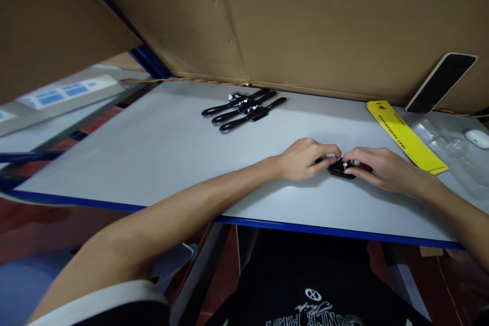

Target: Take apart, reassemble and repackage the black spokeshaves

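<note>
A black spokeshave [342,172] rests on the grey table between my two hands, its middle showing and its handles mostly covered by my fingers. From the left side, my left hand [305,159] is closed with thumb and forefinger on the tool. My right hand [378,168] pinches at a small silvery adjusting knob [346,165] on the tool's right half. Further back and to the left lie three more black spokeshaves [250,112], side by side, with silvery screws at their middles.
Right of my hands lie a yellow printed card [405,135] and clear plastic packaging [454,150]. A phone [443,81] leans on the cardboard wall [324,25], with a white earbud case [477,138] nearby. Blue trim [305,226] lines the table's front edge.
</note>
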The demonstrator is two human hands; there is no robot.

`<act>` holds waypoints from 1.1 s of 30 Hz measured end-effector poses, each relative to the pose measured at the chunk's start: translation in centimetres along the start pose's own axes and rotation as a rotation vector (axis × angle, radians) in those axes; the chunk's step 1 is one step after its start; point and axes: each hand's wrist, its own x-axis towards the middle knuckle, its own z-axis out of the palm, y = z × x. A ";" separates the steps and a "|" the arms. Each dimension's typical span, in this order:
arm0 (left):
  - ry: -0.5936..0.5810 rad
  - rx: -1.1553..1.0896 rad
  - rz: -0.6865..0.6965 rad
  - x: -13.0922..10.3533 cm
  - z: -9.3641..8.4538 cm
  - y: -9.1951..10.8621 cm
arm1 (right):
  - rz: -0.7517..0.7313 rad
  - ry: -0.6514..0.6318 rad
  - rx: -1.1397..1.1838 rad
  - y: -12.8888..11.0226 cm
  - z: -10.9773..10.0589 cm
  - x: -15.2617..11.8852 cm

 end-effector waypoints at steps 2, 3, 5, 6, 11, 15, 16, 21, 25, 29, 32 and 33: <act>-0.002 -0.010 -0.001 0.0 -0.1 0.1 | -0.028 0.013 -0.016 0.0 0.1 0.0; -0.001 -0.018 0.000 0.0 -0.1 0.1 | -0.043 0.018 -0.029 0.1 0.1 -0.1; 0.000 -0.035 0.004 0.0 -0.2 0.1 | -0.072 0.027 -0.059 0.1 0.2 -0.1; 0.000 -0.043 0.004 0.0 -0.2 0.1 | -0.083 0.030 -0.071 0.2 0.3 -0.2; -0.003 -0.056 0.005 0.0 -0.3 0.1 | -0.098 0.051 -0.116 0.3 0.4 -0.2; -0.010 -0.054 0.006 -0.1 -0.3 0.1 | -0.106 0.078 -0.127 0.5 0.6 -0.2; -0.011 -0.051 0.006 -0.1 -0.3 0.1 | -0.110 0.088 -0.140 0.5 0.6 -0.3; 0.009 -0.017 -0.002 -0.2 -0.1 0.1 | -0.076 0.114 -0.250 0.0 0.8 -0.3; 0.049 -0.003 -0.037 -0.2 0.2 0.2 | -0.003 0.145 -0.368 -0.6 1.3 0.0; 0.103 0.019 -0.094 -0.1 0.5 0.3 | 0.029 0.174 -0.441 -0.7 1.8 0.3; 0.120 0.044 -0.108 -0.1 0.7 0.3 | 0.025 0.205 -0.441 -0.6 1.9 0.6; 0.125 0.051 -0.108 -0.1 0.8 0.3 | 0.024 0.213 -0.435 -0.6 2.0 0.6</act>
